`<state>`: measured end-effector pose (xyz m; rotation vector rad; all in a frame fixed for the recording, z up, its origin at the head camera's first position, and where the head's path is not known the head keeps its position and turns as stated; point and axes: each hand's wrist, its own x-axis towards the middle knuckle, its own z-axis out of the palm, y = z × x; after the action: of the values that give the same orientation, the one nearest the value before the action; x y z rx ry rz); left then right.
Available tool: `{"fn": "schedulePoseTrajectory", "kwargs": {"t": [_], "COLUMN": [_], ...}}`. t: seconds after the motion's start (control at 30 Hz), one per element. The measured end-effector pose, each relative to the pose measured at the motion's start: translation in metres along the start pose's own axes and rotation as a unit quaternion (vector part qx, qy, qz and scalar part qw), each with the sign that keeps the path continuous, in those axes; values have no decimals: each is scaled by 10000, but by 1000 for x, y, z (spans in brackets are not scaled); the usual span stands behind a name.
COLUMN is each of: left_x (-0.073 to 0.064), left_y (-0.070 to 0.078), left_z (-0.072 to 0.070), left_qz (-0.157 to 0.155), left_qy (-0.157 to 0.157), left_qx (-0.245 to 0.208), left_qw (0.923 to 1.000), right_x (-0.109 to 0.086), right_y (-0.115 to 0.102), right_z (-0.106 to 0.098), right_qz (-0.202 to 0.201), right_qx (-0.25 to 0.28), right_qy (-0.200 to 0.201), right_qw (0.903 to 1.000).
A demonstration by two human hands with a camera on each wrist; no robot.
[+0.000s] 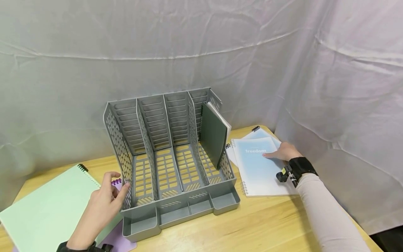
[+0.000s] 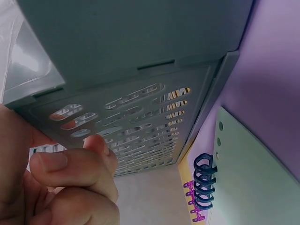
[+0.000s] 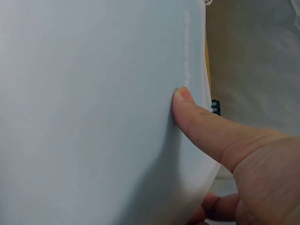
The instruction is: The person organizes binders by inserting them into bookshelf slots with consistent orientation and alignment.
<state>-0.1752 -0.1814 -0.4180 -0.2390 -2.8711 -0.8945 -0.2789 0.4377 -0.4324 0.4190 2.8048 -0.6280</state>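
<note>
Right hand (image 1: 284, 153) pinches blue-white notebook (image 1: 261, 175)

Arm (image 1: 325, 213) outstretched, it sets thumb atop smooth paper, fingers beneath, right of the grey plastic organizer (image 1: 173, 198). The left hand (image 1: 102, 201), fingers bent, clasps the organizer's slotted side wall (image 1: 121, 150).

– See anything left of the left fingers (image 1: 108, 178)?
– See a pale green notebook (image 1: 47, 206) lying flat, black-coiled, overlapping a purple notebook (image 1: 118, 238).
– And between left and right fingers (image 1: 274, 154)?
– Spot a dark-covered notebook (image 1: 212, 133), standing on edge, white pages showing.
– Find anything below the fingers?
– Find a yellowish wooden table (image 1: 195, 229).
– And beyond both sets of fingers?
– Notice a wrinkled grey-white cloth (image 1: 157, 35), hanging, with a long crease running across.
</note>
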Motion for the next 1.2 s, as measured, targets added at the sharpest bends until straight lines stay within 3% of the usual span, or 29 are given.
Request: {"fn": "schedulePoseTrajectory", "kwargs": {"t": [0.23,0.6,0.97,1.2], "left_x": [1,3,3,5], "left_y": [-1,-3,-3,-5], "left_z": [0,-2,-3,-3], "left_qz": [-48,-130,-247,-308], "left_qy": [-50,-145,-292,-387], "left_qx": [-50,-20,-30,-48], "left_qw": [10000,9998,9993,9988], "right_x": [1,2,-11,-22], "right_y": [5,14,21,16], "right_z": [1,4,-3,-6], "right_qz": [-346,-368,-971,-1076], "right_qx": [-124,107,503,977], "right_qy": [86,124,110,-87], "right_qw": [9993,9992,9939,9893]}}
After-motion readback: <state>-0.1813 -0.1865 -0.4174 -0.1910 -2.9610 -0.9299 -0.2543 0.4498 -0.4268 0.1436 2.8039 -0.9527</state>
